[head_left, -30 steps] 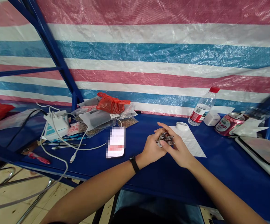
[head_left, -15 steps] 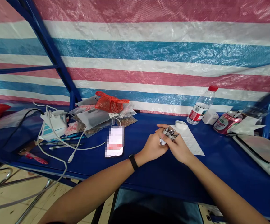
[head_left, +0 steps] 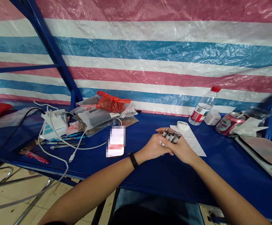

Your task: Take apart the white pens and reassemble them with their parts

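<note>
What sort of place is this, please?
Probably a makeshift work corner, though I cannot be sure: a striped plastic tarpaulin hangs like a wall on a blue metal frame, and the blue-covered bench holds a charger, cables and small plastic bags.

Bright even light, pens (head_left: 171, 136) glinting, tarp (head_left: 164, 50) glare, edges bowed.

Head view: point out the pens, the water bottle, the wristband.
Pens (head_left: 171, 136), head view, metal tips.
Plastic water bottle (head_left: 202, 107), head view, clear body.
Black wristband (head_left: 133, 159), head view, strap.
</note>
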Demonstrator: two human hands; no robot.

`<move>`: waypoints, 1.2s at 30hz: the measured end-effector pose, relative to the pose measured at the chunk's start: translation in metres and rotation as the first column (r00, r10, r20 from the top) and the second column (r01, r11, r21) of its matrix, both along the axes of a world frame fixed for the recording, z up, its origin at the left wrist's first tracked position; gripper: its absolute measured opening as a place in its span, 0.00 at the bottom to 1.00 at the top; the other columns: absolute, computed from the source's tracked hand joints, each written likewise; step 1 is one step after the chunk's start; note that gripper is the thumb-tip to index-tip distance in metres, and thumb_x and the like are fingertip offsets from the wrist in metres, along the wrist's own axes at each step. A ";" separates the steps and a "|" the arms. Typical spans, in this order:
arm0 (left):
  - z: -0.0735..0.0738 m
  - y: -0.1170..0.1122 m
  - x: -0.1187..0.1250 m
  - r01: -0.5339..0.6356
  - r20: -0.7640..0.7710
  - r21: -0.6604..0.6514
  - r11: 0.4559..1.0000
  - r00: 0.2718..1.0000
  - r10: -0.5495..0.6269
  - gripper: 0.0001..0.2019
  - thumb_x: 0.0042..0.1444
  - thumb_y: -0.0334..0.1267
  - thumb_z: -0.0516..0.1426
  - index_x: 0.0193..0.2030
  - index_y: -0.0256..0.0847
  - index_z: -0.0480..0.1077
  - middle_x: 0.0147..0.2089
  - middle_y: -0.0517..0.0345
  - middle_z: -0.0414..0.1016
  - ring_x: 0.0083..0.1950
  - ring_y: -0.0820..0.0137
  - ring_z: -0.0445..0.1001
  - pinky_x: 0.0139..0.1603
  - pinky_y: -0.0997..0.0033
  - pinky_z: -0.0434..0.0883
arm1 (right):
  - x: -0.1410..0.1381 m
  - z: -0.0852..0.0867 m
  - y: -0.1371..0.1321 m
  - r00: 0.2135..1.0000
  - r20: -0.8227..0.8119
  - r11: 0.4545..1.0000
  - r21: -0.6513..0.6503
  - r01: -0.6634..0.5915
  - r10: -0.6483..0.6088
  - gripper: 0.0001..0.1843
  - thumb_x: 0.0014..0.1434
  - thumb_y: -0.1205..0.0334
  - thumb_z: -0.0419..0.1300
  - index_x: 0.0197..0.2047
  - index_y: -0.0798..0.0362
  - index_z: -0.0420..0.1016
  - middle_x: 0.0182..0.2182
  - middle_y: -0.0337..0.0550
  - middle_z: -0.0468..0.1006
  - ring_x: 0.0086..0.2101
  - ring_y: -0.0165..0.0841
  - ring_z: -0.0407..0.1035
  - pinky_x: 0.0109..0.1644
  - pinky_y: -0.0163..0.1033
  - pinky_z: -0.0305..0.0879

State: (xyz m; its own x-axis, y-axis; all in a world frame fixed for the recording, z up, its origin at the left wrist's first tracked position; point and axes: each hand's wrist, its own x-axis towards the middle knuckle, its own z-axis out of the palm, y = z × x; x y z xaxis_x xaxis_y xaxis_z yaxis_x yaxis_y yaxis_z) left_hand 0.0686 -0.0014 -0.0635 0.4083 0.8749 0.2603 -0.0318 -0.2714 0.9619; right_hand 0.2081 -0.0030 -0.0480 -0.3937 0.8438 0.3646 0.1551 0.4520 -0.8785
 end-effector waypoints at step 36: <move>0.030 0.006 -0.019 -0.338 -0.264 -0.063 0.939 0.913 0.311 0.16 0.56 0.47 0.66 0.42 0.39 0.71 0.27 0.64 0.75 0.22 0.73 0.74 0.20 0.81 0.70 | -0.005 -0.004 0.022 0.878 -0.298 0.924 -0.194 0.329 -0.375 0.29 0.47 0.32 0.65 0.29 0.50 0.66 0.24 0.39 0.73 0.28 0.34 0.71 0.37 0.43 0.73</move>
